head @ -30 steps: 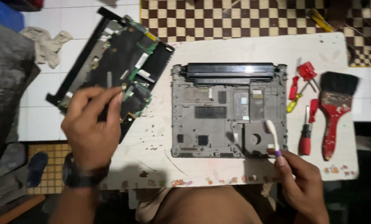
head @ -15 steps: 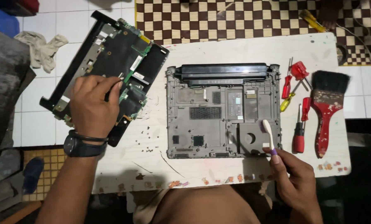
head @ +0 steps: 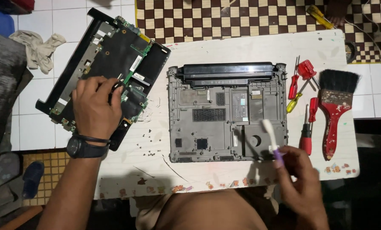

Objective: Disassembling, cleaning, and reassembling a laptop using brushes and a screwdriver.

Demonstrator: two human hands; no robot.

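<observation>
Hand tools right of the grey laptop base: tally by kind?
Screwdrivers: 4, three with red handles and one with a yellow handle
Paintbrush: 1
Toothbrush in right hand: 1
Total: 6

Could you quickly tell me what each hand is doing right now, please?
Left hand: resting palm-down on the opened laptop chassis, gripping nothing visible.
Right hand: closed around a white toothbrush.
</observation>
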